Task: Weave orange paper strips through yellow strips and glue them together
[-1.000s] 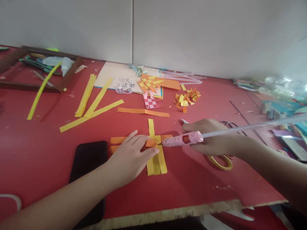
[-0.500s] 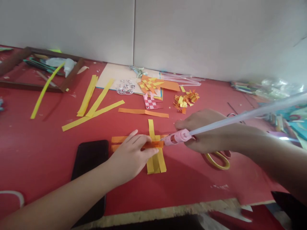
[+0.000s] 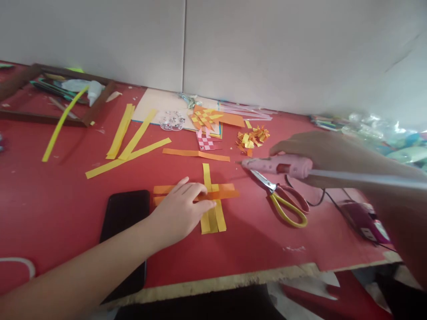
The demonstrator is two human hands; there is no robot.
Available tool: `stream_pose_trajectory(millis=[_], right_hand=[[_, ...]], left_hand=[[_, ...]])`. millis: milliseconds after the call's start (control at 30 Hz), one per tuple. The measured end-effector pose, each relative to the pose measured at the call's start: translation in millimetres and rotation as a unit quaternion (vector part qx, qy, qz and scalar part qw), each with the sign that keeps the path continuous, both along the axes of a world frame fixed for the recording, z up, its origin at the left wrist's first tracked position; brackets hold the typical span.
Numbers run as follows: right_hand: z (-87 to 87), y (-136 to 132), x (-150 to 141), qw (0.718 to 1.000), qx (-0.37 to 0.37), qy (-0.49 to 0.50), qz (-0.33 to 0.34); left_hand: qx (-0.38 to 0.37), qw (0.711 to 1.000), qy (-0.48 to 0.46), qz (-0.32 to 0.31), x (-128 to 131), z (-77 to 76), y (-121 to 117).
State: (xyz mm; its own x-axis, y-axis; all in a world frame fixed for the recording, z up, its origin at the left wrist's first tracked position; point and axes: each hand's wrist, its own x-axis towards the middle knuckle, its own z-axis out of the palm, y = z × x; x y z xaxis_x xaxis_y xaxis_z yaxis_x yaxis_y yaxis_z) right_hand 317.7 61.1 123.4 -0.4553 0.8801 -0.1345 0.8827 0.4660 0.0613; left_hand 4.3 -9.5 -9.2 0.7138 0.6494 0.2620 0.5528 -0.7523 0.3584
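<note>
1. My left hand [image 3: 176, 213] rests on the paper piece, fingers curled, thumb and forefinger at an orange strip; whether they pinch it or merely press, I cannot tell.
2. That piece, orange strips [image 3: 228, 192] crossing yellow strips [image 3: 213, 220], lies on the red table [image 3: 253, 255], right of the black phone [image 3: 125, 213] that my left forearm crosses.
3. My right hand [image 3: 320, 149] grips a pink glue gun [image 3: 278, 165], its nozzle pointing left, well apart from the paper; a translucent stick [image 3: 347, 175] juts from its back.
4. Scissors [image 3: 288, 211] lie just below the gun.
5. Beyond my left fingers lies a loose orange strip [image 3: 196, 154]; paper scraps [image 3: 253, 138] sit near it.
</note>
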Motion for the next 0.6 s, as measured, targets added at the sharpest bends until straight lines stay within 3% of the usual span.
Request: stream_pose_trajectory(millis=[167, 333, 467, 600], right_hand=[[-35.4, 11.3, 73.6, 0.997, -0.025, -0.048, -0.056], [-71.7, 11.5, 101.6, 0.995, -0.049, -0.034, -0.080], [-67.2, 2.7, 86.1, 0.996, -0.040, -0.019, -0.075], [-52.9, -25.8, 13.6, 0.991, 0.048, 0.075, -0.101]], left_hand=[[0.006, 1.000, 0.009, -0.003, -0.2, 0.5, 0.2], [-0.007, 1.000, 0.010, -0.001, -0.3, 0.3, 0.2], [-0.018, 1.000, 0.009, 0.000, 0.0, 1.2, 0.0], [-0.025, 1.000, 0.011, 0.001, 0.8, 2.0, 0.1]])
